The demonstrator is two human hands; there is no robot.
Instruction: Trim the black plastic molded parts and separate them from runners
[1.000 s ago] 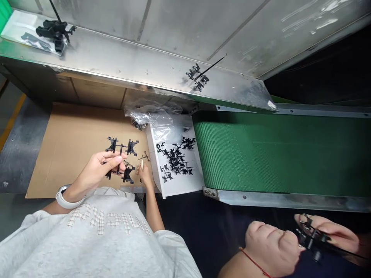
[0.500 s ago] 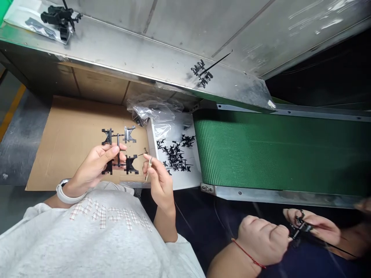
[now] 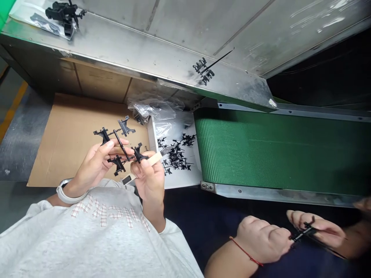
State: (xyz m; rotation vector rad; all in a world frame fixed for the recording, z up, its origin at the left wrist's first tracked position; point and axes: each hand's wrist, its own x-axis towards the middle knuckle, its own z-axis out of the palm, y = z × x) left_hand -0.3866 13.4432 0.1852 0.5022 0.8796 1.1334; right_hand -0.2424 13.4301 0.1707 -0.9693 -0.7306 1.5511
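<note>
My left hand (image 3: 97, 160) pinches a black plastic sprue (image 3: 121, 144), a central bar with several flared, bracket-like parts on its ends. The sprue is tilted above the cardboard. In my right hand (image 3: 149, 175) is a cream-handled knife (image 3: 155, 158), lying across the fingers. What looks like its grey blade points to the upper right, over the white box, and a dark patch marks the handle's lower end. My right thumb and fingertips are at the sprue's right lower part; whether they grip that part is hard to tell.
A cardboard sheet (image 3: 63, 139) lies under my hands. Beside it, a white box (image 3: 152, 135) holds several black sprues and a clear plastic bag (image 3: 156, 108). A green conveyor belt (image 3: 275, 150) runs right. Another person's hands (image 3: 263, 239) work on a black part at lower right.
My right hand has moved left to the sprue, and the knife has turned so its broad side shows. The sprue has tilted in my left hand.
</note>
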